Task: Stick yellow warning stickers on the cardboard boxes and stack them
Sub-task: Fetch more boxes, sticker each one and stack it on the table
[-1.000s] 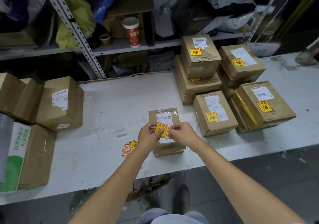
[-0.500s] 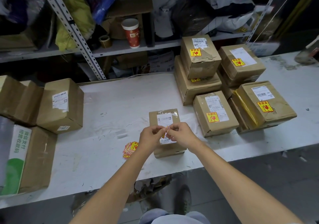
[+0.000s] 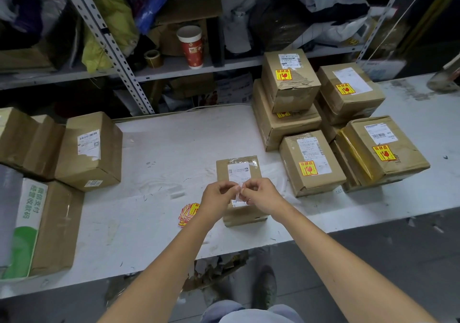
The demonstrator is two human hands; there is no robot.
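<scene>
Sticker: yellow face a second ago, white backing now, pinched between left hand and right hand; peeling likely; box at 12 o'clock unstickered.

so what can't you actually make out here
Head view only:
The white scrap pinched between left hand and right hand: fingers cover most of it, so sticker or backing is unclear.
The small box: both hands hide its near top.
The sticker pile: left wrist covers part; count unclear.
The label: print too small to read.
The left boxes: cut off by the frame edge.
</scene>
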